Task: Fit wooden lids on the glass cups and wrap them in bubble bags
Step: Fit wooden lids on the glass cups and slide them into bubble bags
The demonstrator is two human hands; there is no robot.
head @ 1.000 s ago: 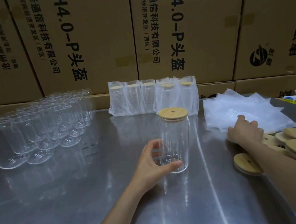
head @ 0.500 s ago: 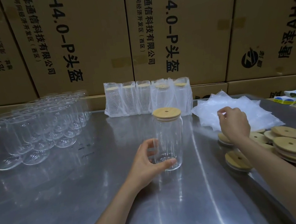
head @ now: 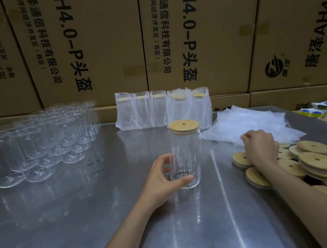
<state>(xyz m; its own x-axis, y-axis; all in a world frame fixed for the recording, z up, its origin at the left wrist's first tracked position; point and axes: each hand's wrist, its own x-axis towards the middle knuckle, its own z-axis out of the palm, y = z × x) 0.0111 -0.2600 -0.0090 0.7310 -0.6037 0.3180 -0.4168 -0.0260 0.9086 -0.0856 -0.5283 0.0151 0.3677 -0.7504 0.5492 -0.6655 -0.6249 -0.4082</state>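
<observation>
- One view only, from the person's head, wide-angle, so straight edges bow toward the frame borders.
- It faces forward and down across the steel table [head: 58, 225] toward stacked cardboard boxes [head: 94, 46] at the far edge.
- Both forearms enter from the bottom, close to the lens.
- No second view shares the scene.

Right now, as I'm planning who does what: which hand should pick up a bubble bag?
The right hand: it already rests at the bubble bags, fingers curled on the edge. The left hand is holding the lidded cup.
</observation>
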